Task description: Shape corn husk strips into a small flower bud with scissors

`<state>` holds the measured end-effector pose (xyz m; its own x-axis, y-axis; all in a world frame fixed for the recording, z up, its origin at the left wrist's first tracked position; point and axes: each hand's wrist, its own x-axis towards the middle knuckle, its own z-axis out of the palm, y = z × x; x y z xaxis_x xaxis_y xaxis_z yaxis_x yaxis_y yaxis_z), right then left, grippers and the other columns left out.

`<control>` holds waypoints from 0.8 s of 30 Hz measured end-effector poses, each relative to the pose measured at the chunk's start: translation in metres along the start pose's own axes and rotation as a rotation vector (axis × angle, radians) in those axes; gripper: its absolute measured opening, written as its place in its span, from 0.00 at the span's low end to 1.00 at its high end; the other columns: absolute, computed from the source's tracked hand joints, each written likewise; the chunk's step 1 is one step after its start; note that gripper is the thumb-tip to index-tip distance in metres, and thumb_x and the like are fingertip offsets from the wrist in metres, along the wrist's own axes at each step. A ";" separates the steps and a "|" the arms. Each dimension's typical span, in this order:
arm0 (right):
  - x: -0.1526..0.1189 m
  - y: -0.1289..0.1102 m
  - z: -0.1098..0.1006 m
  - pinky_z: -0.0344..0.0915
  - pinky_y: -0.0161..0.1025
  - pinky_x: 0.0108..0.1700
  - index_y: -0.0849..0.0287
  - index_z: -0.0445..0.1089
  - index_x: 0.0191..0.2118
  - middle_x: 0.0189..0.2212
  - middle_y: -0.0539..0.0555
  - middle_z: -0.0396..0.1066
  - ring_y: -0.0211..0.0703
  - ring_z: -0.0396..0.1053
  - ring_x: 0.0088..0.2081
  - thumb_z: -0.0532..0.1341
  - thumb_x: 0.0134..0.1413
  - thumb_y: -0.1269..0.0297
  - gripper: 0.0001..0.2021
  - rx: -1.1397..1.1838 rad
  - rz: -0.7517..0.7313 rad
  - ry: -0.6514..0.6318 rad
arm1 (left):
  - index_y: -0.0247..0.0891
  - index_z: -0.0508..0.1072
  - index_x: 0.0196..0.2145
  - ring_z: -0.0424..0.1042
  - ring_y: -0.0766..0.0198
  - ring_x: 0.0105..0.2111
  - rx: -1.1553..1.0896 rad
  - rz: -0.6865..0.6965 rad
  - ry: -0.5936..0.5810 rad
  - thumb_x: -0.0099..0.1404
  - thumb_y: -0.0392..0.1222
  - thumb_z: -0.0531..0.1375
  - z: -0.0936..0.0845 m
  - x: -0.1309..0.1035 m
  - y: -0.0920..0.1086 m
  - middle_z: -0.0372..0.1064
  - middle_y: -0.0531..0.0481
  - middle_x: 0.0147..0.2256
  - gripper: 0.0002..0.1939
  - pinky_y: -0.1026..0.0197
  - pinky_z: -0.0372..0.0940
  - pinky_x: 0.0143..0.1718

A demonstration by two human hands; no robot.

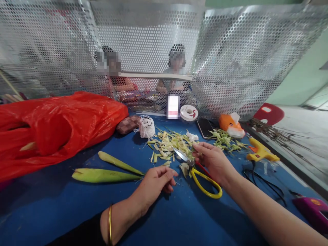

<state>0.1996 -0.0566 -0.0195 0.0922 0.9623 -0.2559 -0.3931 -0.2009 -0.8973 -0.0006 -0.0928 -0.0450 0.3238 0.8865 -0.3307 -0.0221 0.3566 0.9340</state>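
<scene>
Probably placed scissors (190, 162) right of centre, beside the right hand (216, 164), for quick reach; bent its fingers near scraps (167, 141), grip unclear; rested the left hand (153, 184) half-open by green husks (105, 175), left of centre.

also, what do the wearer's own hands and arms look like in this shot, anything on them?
Both hands ungloved. Left hand: slim, shiny gold-coloured bangle round the wrist, plain black sleeve ending just behind it. Right hand: nothing on the wrist, no sleeve on the visible forearm. No markings or cables on either arm.
</scene>
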 end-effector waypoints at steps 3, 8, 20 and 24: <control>0.000 0.002 0.002 0.61 0.27 0.22 0.61 0.68 0.25 0.18 0.46 0.67 0.32 0.66 0.21 0.77 0.29 0.62 0.19 -0.006 0.004 -0.004 | 0.33 0.75 0.32 0.66 0.72 0.21 -0.005 -0.011 -0.003 0.57 0.50 0.63 0.000 -0.001 0.001 0.68 0.53 0.23 0.15 0.67 0.61 0.25; -0.005 0.006 0.005 0.61 0.26 0.22 0.61 0.68 0.24 0.17 0.45 0.66 0.31 0.66 0.21 0.76 0.31 0.61 0.18 -0.044 0.008 -0.035 | 0.32 0.75 0.33 0.69 0.70 0.22 -0.008 -0.032 0.016 0.55 0.46 0.65 0.002 -0.001 0.003 0.72 0.51 0.26 0.14 0.66 0.63 0.27; -0.018 0.025 0.016 0.64 0.27 0.24 0.61 0.69 0.27 0.19 0.47 0.70 0.32 0.68 0.22 0.75 0.36 0.63 0.15 -0.091 0.115 -0.202 | 0.32 0.73 0.33 0.73 0.66 0.23 -0.153 -0.059 0.052 0.47 0.38 0.69 0.009 -0.006 0.007 0.77 0.47 0.27 0.14 0.64 0.64 0.28; -0.019 0.026 0.016 0.65 0.27 0.25 0.61 0.69 0.28 0.20 0.47 0.70 0.32 0.69 0.22 0.75 0.36 0.63 0.15 -0.118 0.115 -0.231 | 0.33 0.72 0.30 0.73 0.66 0.23 -0.163 -0.055 0.058 0.47 0.35 0.68 0.009 -0.005 0.005 0.75 0.49 0.24 0.12 0.65 0.64 0.28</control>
<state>0.1732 -0.0776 -0.0321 -0.1630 0.9455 -0.2817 -0.2780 -0.3180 -0.9064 0.0061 -0.0979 -0.0375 0.2737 0.8780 -0.3927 -0.1603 0.4442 0.8815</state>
